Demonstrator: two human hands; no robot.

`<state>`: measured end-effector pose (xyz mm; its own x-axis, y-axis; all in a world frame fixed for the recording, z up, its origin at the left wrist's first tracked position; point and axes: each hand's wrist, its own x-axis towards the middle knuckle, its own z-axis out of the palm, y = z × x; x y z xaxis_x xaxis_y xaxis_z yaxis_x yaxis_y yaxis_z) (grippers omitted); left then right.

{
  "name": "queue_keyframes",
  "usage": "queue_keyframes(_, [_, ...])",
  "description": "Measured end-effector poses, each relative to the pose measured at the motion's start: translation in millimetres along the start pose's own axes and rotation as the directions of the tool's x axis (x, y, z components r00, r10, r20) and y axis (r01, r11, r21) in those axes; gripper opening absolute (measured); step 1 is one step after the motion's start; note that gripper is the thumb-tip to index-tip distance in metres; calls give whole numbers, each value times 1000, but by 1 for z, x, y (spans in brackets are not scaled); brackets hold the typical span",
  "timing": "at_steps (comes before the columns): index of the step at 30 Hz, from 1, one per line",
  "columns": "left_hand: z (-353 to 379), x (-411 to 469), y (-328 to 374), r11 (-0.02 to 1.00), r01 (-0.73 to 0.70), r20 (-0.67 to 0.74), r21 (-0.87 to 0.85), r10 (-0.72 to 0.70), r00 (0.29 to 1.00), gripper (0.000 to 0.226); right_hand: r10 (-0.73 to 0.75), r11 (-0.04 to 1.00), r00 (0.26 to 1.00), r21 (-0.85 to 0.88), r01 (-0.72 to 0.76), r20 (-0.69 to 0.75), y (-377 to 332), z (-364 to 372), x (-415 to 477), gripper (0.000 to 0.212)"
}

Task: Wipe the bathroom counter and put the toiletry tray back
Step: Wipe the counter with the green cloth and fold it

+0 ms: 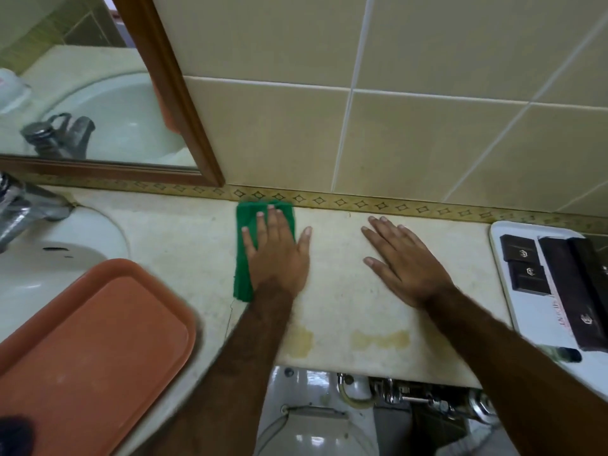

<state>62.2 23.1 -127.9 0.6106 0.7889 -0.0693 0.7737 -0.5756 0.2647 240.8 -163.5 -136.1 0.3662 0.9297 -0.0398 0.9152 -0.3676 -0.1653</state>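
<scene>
My left hand [276,251] lies flat and open on the green cloth [245,245], fingers spread and pointing to the tiled wall [427,126], with the palm pressing the cloth on the worktop [184,245]. The forearm comes up from the lower edge, a little tilted to the right. The cloth is folded to a long rectangle; its far end touches the patterned border strip [362,204] at the foot of the wall, and its left part shows beside my hand. My right hand [404,261], to the right of the cloth and apart from it, is also open and flat on the bare worktop, holding nothing, fingers turned a little to the left. The worktop is pale and speckled, with two yellowish stains [378,339] near its front edge. The white toiletry tray [503,255] stands far right of the cloth, at the end of the worktop, with dark small boxes [523,253] on it. Left of the cloth is the sink [49,264], with an empty orange tray [98,357] resting over its front.
</scene>
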Motion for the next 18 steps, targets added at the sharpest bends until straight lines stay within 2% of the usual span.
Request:
queue_keyframes(3, [13, -47, 8, 955, -296, 67, -18, 296, 953, 76, 5, 1000, 1000, 9, -5, 13, 0, 1, -1, 65])
queue_keyframes(5, [18, -84, -1, 932, -363, 103, -3, 361, 927, 75, 3, 1000, 1000, 12, -3, 15, 1, 1, -1, 64])
queue_keyframes(8, [15, -113, -34, 960, -276, 108, 51, 269, 957, 73, 0, 1000, 1000, 11, 0, -4, 3, 2, 0, 63])
queue_keyframes(11, [3, -95, -60, 995, -53, 39, 81, 50, 998, 72, -4, 1000, 1000, 11, 4, -18, 3, 4, 1, 63])
queue_keyframes(14, [-7, -51, -53, 990, 144, -1, 3, -144, 990, 73, -9, 1000, 1000, 18, 10, -19, 4, 5, 1, 62])
queue_keyframes(16, [-5, -31, -31, 981, 190, -10, -40, -191, 982, 76, -14, 1000, 1000, 24, 14, -14, 5, 5, 1, 60])
queue_keyframes(18, [3, -37, 1, 995, 95, -3, -34, -95, 995, 77, -13, 1000, 1000, 26, 14, -18, 4, 4, -1, 57])
